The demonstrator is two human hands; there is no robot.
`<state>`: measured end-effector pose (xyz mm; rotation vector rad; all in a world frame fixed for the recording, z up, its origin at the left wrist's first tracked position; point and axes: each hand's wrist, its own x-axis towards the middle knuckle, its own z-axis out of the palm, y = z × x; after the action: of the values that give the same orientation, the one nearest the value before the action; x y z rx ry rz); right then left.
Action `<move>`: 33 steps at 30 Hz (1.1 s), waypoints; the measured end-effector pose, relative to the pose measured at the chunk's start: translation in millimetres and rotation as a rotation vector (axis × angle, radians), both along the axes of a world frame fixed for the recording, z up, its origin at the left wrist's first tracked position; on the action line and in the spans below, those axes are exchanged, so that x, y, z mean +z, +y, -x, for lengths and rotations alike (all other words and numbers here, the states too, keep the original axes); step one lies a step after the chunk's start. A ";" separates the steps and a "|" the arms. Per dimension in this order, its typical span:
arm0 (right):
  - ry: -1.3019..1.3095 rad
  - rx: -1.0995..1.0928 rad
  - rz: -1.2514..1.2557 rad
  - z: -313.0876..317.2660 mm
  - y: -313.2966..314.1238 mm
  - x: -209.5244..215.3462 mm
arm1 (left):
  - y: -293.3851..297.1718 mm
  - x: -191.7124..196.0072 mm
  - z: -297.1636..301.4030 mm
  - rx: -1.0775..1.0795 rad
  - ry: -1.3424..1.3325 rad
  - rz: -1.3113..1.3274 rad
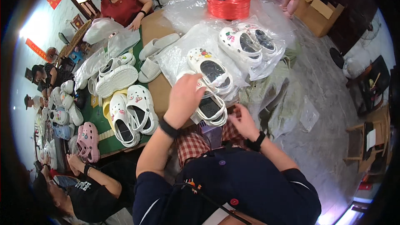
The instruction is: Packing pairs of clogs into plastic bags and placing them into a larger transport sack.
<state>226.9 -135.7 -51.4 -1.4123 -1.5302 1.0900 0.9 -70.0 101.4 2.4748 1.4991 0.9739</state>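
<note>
My left hand grips the toe end of a white clog with a dark insole at the near edge of the brown table. My right hand hovers just right of that clog, fingers curled, nothing visible in it. Just beyond my left hand a second white clog with small charms lies on clear plastic bags. Another pair of white clogs inside a clear bag lies further back to the right.
A pair of white clogs and pink clogs lie on a green mat to the left. A red spool of twine stands at the back. A person in red sits across the table, another in black at lower left. Cardboard box on the floor.
</note>
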 end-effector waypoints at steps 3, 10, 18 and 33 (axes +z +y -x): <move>-0.078 0.175 0.076 14.8 -20.4 1.9 | -36.7 -51.5 39.3 0.249 0.067 0.087; -0.225 0.095 -0.099 62.2 -2.2 25.2 | -50.2 -148.3 34.5 0.463 -0.128 0.349; 0.039 -0.013 -0.230 90.7 17.2 3.1 | -61.6 -134.4 32.3 0.332 -0.302 0.180; -0.511 -0.121 -0.480 40.6 47.3 60.9 | -60.9 -156.1 36.7 0.546 -0.410 0.484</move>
<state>186.4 -88.5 9.5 -1.4693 -1.8687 0.2533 -35.9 -130.9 -54.7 1.4639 1.9910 0.9534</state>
